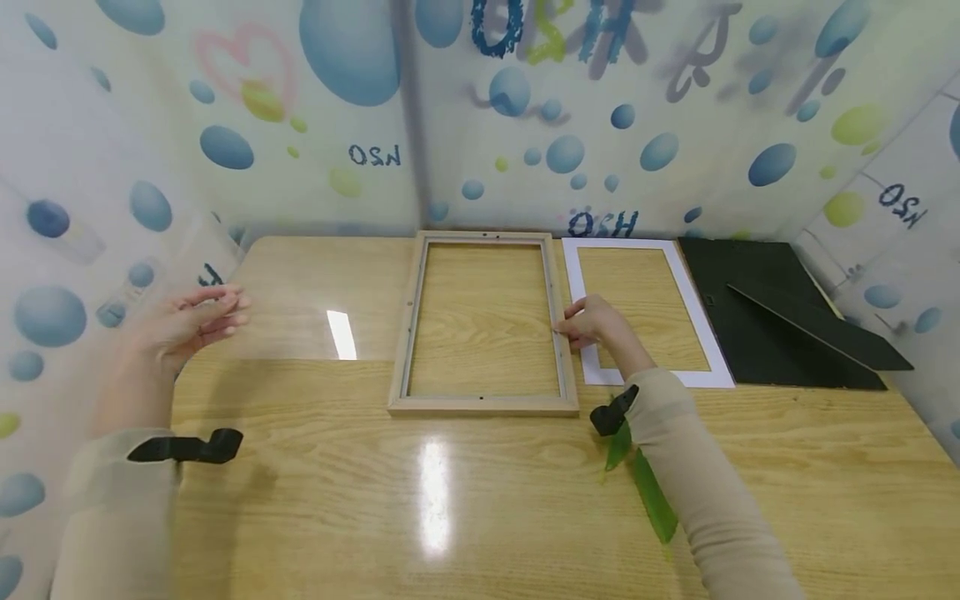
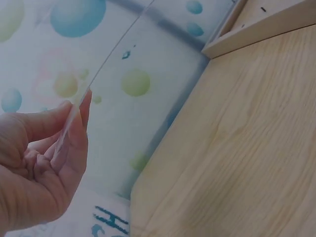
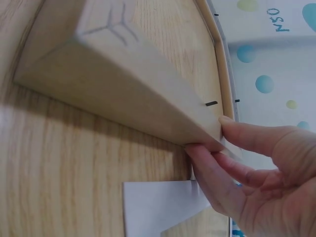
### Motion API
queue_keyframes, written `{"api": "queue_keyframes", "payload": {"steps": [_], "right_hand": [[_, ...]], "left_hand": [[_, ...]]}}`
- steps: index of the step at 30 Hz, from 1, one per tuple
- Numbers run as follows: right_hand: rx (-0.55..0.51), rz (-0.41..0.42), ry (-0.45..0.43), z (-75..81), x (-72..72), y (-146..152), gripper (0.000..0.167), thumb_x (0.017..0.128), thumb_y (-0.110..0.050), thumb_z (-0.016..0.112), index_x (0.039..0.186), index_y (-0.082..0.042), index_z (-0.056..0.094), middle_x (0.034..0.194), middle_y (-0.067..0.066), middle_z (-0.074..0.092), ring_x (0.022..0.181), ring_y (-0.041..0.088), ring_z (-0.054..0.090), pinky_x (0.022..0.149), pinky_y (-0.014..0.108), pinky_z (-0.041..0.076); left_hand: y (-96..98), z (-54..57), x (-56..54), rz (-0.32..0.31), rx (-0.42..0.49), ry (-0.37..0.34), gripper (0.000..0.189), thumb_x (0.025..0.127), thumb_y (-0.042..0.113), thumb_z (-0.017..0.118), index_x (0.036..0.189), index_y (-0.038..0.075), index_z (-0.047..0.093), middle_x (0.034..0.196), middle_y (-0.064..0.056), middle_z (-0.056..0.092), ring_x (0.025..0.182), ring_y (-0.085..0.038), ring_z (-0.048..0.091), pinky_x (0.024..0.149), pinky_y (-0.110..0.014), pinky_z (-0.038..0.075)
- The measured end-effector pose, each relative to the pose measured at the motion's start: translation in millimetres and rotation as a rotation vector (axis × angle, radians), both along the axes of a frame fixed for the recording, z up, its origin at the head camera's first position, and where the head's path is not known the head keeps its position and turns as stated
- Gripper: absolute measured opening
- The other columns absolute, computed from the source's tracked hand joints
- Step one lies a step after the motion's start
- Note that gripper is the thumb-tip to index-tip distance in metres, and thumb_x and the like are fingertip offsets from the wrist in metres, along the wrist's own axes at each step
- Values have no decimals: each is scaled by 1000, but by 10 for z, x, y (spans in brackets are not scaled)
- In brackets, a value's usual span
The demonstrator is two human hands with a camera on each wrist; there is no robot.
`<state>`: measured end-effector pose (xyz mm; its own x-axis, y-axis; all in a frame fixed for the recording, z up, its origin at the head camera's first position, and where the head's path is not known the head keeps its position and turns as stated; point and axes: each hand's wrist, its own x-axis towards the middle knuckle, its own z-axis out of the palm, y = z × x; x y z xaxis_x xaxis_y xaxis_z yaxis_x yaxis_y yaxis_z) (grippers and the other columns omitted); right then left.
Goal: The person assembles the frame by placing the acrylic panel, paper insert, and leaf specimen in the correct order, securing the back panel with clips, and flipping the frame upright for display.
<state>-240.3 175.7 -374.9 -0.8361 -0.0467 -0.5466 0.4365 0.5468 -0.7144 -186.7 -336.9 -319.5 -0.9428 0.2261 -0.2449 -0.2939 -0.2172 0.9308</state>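
Observation:
My left hand point(image 1: 193, 327) pinches the edge of a clear, see-through sheet point(image 1: 300, 337) between thumb and fingers. In the left wrist view the sheet point(image 2: 111, 57) appears nearly edge-on as a thin slanting line, raised off the table. A light wooden picture frame point(image 1: 483, 406) lies in the middle, its opening showing the tabletop. On the frame's right side, my right hand point(image 1: 603, 329) grips the rail with thumb on the inner side and fingers outside. The right wrist view shows this rail point(image 3: 123, 94) close up.
Right of the frame lies a white mat border point(image 1: 660, 377), partly behind my right hand. Beyond it is a black backing board point(image 1: 757, 267) with its stand flap point(image 1: 825, 329) raised. Green leaves point(image 1: 652, 496) show beside my right forearm. A patterned curtain point(image 1: 465, 150) hangs behind the wooden table point(image 1: 337, 500).

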Motion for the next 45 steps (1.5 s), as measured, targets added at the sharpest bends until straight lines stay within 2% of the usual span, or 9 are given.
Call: {"api": "queue_keyframes", "payload": {"steps": [8, 13, 16, 18, 22, 24, 31, 37, 45], "right_hand": [[-25, -6, -1, 13, 14, 2, 45, 84, -7, 62, 120, 9, 39, 77, 5, 50, 57, 7, 54, 62, 24, 56], [-4, -7, 4, 3, 19, -7, 44, 84, -7, 62, 119, 9, 40, 79, 6, 52, 60, 8, 56, 66, 26, 56], [-13, -4, 0, -81, -37, 21, 48, 82, -10, 67, 118, 8, 42, 82, 9, 54, 64, 12, 59, 69, 29, 57], [-58, 8, 3, -223, -132, 91, 50, 77, -13, 72, 114, 7, 45, 80, 11, 56, 65, 15, 61, 67, 30, 57], [-64, 5, 2, -220, -127, 89, 51, 78, -13, 72, 115, 8, 45, 81, 12, 57, 66, 16, 62, 68, 31, 57], [-31, -11, -5, -87, -34, 22, 49, 82, -10, 66, 120, 8, 41, 82, 10, 56, 65, 13, 60, 71, 30, 56], [-61, -19, -12, 22, 50, -5, 47, 85, -8, 62, 122, 10, 39, 75, 5, 53, 60, 9, 58, 69, 28, 56], [-47, -28, 2, 2, 45, -5, 46, 85, -8, 61, 123, 9, 40, 78, 5, 54, 62, 8, 56, 69, 29, 56], [-45, -31, 6, 19, 56, 0, 47, 86, -8, 60, 125, 8, 39, 84, 7, 52, 63, 8, 56, 71, 30, 56]], "left_hand": [[495, -188, -70, -20, 13, -63, 23, 91, 7, 53, 85, 20, 71, 79, 6, 72, 69, -7, 68, 61, -17, 54], [765, -286, -96, -42, -29, -106, 20, 90, 9, 55, 85, 22, 69, 80, 9, 71, 70, -5, 67, 62, -15, 52], [905, -339, -105, -44, -65, -141, 11, 89, 12, 56, 91, 21, 63, 79, 11, 71, 71, -3, 67, 62, -13, 51], [992, -376, -110, -48, -81, -159, 10, 89, 13, 56, 98, 18, 56, 80, 12, 70, 72, -2, 67, 63, -13, 51], [1151, -437, -111, -62, -100, -171, 22, 90, 13, 56, 109, 13, 46, 82, 12, 70, 74, -2, 67, 67, -13, 52], [1218, -466, -116, -65, -105, -173, 25, 89, 13, 57, 112, 12, 46, 83, 12, 70, 76, -3, 67, 69, -15, 52], [1405, -529, -122, -101, -111, -158, 44, 92, 10, 52, 131, 0, 35, 83, 10, 70, 75, -4, 67, 70, -15, 53], [1519, -544, -114, -102, -77, -172, 32, 92, 7, 51, 122, 4, 41, 80, 9, 70, 72, -5, 67, 66, -15, 53], [1621, -543, -112, -118, -112, -152, 20, 93, 7, 50, 112, 9, 45, 80, 10, 69, 72, -5, 67, 66, -15, 53]]}}
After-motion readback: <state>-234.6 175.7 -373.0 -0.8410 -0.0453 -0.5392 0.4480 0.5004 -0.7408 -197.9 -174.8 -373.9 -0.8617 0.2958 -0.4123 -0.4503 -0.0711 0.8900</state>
